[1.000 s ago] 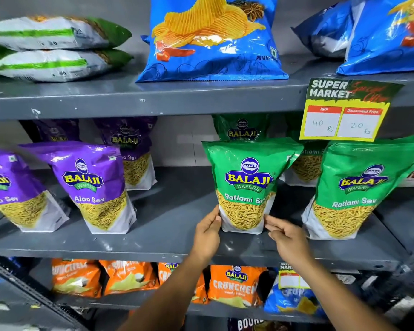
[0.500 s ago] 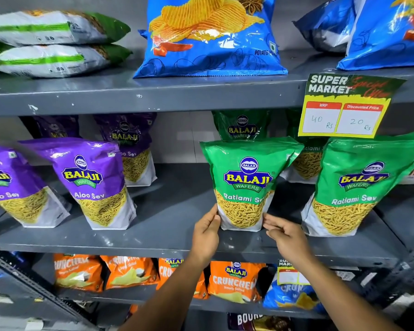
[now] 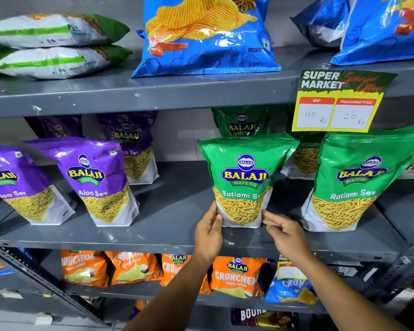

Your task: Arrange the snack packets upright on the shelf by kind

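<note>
Two hands on one green packet (image 3: 245,180), mid-shelf, front row. My left hand (image 3: 209,232) presses flat on its lower left edge, fingers (image 3: 213,217) loosely spread and touching, not gripping. My right hand (image 3: 283,231) sits at the lower right corner, fingers (image 3: 270,217) half curled; can't tell if they touch or pinch the packet. Packet stands upright on the middle shelf (image 3: 167,225), leaning slightly.

Step, I judge: squaring this packet up within the green group. Second green packet (image 3: 359,180) stands to its right, two more green ones behind. Purple packets (image 3: 93,180) grouped to the left, clear gap between the kinds. Next move probably needs letting go gently so it doesn't tip; the bag looks soft and top-heavy.

Readable: "BALAJI WAFERS", "Ratlami Sev" on green; "Aloo Sev" on purple. Price card (image 3: 337,101): "SUPER MARKET", "MRP 40 Rs", "Discounted Price 20 Rs". Orange packets (image 3: 237,275) below read "CRUNCHEM Simply Salted". Blue chip bag (image 3: 208,37) above shows "POTATO".
</note>
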A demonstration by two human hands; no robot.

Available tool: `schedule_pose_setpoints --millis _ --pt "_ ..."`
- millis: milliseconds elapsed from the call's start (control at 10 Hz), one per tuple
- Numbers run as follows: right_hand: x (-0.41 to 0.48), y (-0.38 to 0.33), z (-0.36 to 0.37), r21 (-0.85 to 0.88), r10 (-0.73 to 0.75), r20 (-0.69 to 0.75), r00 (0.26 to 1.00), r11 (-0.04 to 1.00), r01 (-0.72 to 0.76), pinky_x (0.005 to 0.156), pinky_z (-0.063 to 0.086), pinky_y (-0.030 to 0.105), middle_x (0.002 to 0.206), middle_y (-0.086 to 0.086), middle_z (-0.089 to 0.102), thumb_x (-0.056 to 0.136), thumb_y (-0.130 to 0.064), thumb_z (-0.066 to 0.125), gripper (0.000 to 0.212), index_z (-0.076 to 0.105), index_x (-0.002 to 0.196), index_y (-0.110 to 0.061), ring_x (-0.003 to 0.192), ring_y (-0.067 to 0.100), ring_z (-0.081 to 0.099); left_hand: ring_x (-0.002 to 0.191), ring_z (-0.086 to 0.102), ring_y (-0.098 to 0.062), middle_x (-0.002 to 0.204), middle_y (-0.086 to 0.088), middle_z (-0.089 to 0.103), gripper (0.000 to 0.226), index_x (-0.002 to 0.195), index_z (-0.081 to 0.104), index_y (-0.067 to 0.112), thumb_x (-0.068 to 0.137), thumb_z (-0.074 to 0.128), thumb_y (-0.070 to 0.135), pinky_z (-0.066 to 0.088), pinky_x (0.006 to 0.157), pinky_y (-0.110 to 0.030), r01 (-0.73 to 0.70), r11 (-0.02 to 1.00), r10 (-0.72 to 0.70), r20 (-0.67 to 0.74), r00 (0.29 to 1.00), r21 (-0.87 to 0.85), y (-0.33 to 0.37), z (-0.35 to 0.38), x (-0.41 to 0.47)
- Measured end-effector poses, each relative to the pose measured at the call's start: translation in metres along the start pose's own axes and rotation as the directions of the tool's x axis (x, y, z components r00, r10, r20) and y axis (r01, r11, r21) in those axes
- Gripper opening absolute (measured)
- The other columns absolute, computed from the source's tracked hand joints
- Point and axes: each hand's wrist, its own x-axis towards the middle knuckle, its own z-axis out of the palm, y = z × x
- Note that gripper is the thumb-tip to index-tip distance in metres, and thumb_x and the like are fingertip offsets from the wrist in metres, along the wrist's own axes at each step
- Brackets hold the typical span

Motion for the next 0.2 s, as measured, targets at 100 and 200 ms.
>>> schedule_pose_setpoints --millis 100,200 --pt "-0.001 -0.009 -0.003 0.008 0.005 0.004 1.000 1.000 -0.005 0.076 0.043 0.001 0.104 -0.017 0.069 0.088 -0.008 0.054 0.042 0.062 0.124 -0.027 0.100 -0.010 0.062 0.131 0.046 -0.008 0.139 0.009 0.052 0.042 0.139 0.042 0.024 0.097 0.044 0.018 0.040 0.110 -0.033 0.023 0.999 -0.023 0.001 1.000 0.046 0.009 0.000 -0.001" --pt "-0.021 -0.017 0.002 0.074 -0.037 -0.110 0.993 0.996 0.046 0.080 0.045 0.009 0.111 -0.006 0.070 0.088 -0.006 0.056 0.041 0.063 0.118 -0.032 0.101 -0.004 0.063 0.143 0.026 -0.013 0.155 0.003 0.028 0.048 0.143 0.033 0.022 0.097 0.044 0.025 0.025 0.118 -0.034 -0.053 0.970 0.067 -0.051 0.996 0.236 0.011 -0.016 -0.008"
